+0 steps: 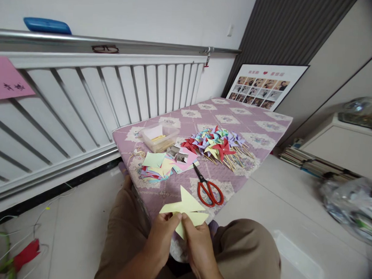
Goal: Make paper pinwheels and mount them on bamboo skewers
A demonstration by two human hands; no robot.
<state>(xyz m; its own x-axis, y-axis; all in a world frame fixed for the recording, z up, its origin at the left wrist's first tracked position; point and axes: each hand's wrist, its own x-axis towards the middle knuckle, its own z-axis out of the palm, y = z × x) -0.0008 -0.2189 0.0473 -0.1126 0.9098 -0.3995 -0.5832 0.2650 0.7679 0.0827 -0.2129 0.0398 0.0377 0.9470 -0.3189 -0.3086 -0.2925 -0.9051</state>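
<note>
A pale yellow paper pinwheel (186, 203), cut into pointed blades, is pinched between both of my hands over the table's near edge. My left hand (166, 229) grips its left side, thumb on top. On the other side, my right hand (197, 234) presses its thumb close to the left one, near the paper's middle. Just beyond lie scissors (210, 193) with red handles, blades pointing away. A stack of coloured paper squares (155, 167) sits to the left, beside a small open box (181, 155) with tiny dark pieces inside.
Finished pinwheels on sticks (218, 145) lie heaped mid-table. A clear plastic container (160, 136) holds thin sticks. A white radiator (114, 95) runs along the left wall; a photo board (265, 87) leans at the table's far end. Cables (31, 227) trail across the floor.
</note>
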